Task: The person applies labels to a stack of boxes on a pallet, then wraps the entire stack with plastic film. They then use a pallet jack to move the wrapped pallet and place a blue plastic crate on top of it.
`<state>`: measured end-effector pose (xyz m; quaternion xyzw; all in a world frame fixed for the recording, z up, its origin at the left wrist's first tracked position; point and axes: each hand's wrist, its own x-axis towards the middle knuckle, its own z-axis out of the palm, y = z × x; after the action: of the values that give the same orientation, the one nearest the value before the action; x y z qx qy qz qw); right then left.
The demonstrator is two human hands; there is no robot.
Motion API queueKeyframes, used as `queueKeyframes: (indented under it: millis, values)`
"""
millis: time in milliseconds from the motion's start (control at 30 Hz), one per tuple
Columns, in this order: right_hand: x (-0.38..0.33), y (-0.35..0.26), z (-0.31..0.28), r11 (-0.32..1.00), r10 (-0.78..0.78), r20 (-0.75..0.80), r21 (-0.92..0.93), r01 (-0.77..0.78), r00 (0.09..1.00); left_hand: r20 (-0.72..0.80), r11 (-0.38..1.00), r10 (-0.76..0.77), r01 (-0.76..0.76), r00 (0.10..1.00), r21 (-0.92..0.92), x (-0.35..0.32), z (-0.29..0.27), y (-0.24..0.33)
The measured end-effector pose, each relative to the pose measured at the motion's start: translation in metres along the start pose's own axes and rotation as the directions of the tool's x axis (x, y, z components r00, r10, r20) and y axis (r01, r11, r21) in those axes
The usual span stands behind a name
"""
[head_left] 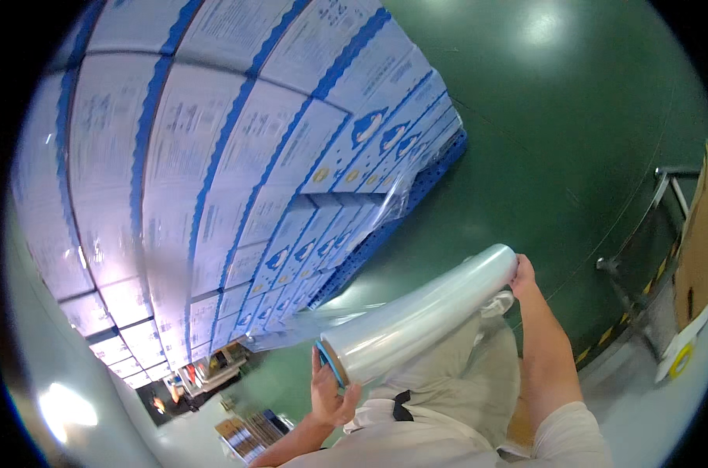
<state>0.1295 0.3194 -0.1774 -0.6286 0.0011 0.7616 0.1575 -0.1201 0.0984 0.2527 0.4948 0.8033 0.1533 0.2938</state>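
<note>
A large roll of clear stretch film (428, 308) lies slantwise across the front of my body. My left hand (334, 396) grips its near-left end, by the brown core and a blue ring (332, 363). At the far-right end, my right hand (523, 274) is closed round the edge, its fingers partly hidden behind the roll. A loose sheet of film (307, 324) trails from the roll leftward to the foot of a tall stack of white and blue cartons (237, 148). Film also clings along the lower cartons.
The stack stands on a blue pallet (440, 160) on a green floor (557, 132). To the right are a metal-framed cart (666, 183), a cardboard sheet (699, 234) and a yellow tape roll (681, 361). Stacked flat items (249, 437) lie at the lower left.
</note>
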Motion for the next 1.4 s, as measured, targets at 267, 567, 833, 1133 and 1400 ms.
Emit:
queueKeyframes:
  millis: [267, 567, 833, 1133, 1400]
  values:
    - [0.063, -0.222, 0.063, 0.973, -0.055, 0.06, -0.219, 0.067, 0.997, -0.159, 0.995, -0.098, 0.091, 0.982, -0.052, 0.17, 0.031, 0.095]
    - [0.184, -0.406, 0.152, 0.863, 0.005, -0.113, -0.501, -0.062, 0.994, -0.095, 0.924, -0.151, 0.174, 0.984, 0.341, 0.321, 0.07, 0.164]
    - [0.236, -0.55, 0.32, 0.731, 0.172, 0.108, -0.681, -0.053, 0.979, -0.338, 0.864, -0.444, 0.496, 0.83, 0.082, 0.49, 0.038, 0.276]
    - [0.197, -0.671, 0.513, 0.678, 0.199, 0.091, -0.731, -0.07, 0.976, -0.574, 0.631, -0.708, 0.734, 0.412, -0.252, 0.66, -0.099, 0.35]
    - [0.228, -0.743, 0.616, 0.487, 0.181, -0.02, -0.867, -0.107, 0.983, -0.207, 0.144, -0.969, 0.989, 0.137, -0.017, 0.779, -0.248, 0.365]
